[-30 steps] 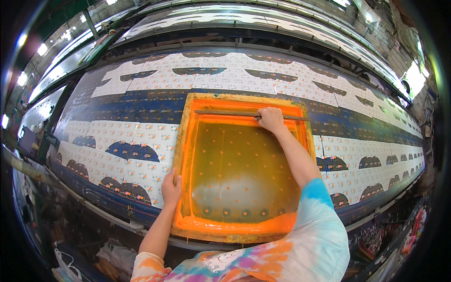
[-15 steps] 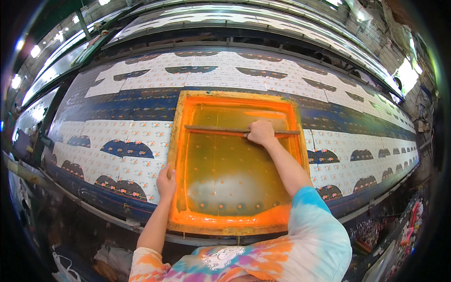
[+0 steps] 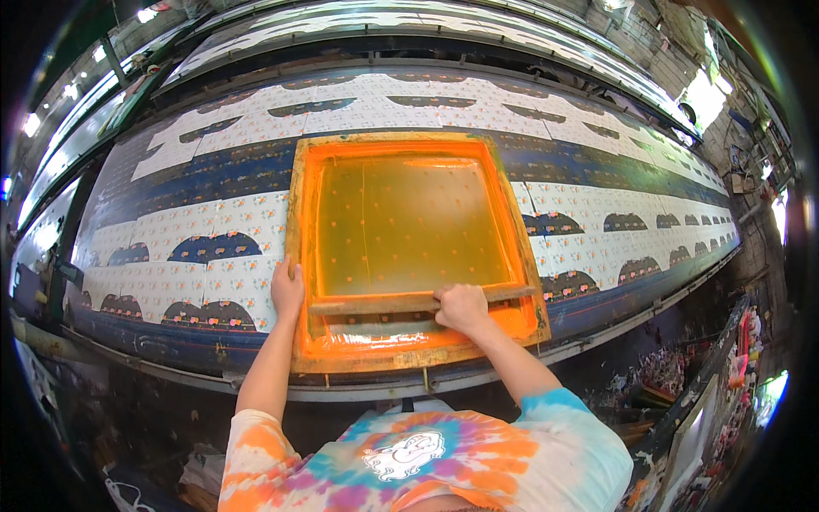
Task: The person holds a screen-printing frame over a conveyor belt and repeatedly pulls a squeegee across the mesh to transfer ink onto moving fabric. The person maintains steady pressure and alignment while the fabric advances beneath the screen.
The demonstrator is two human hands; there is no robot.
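An orange-stained screen printing frame point(image 3: 296, 183) lies on a long printing table, with olive translucent mesh point(image 3: 405, 213) speckled with small orange dots. A long squeegee point(image 3: 367, 304) crosses its lower part, orange ink along it. My right hand point(image 3: 461, 307) grips the squeegee right of its middle. My left hand point(image 3: 287, 290) holds the left outer edge of the frame, fingers curled on the wood. White floral printed pieces point(image 3: 230, 205) with dark semicircular shapes are laid in rows around the screen.
The dark blue table point(image 3: 597, 154) stretches left and right, with a metal rail point(image 3: 580, 354) along its near edge. More long tables point(image 3: 367, 21) stand beyond and to the left. Cluttered bins and boards point(image 3: 725, 375) sit below at the right.
My right hand has pulled the squeegee from near the screen's top down to its lower part. My left hand stays on the frame. The view has shifted, so the scene sits higher in the picture.
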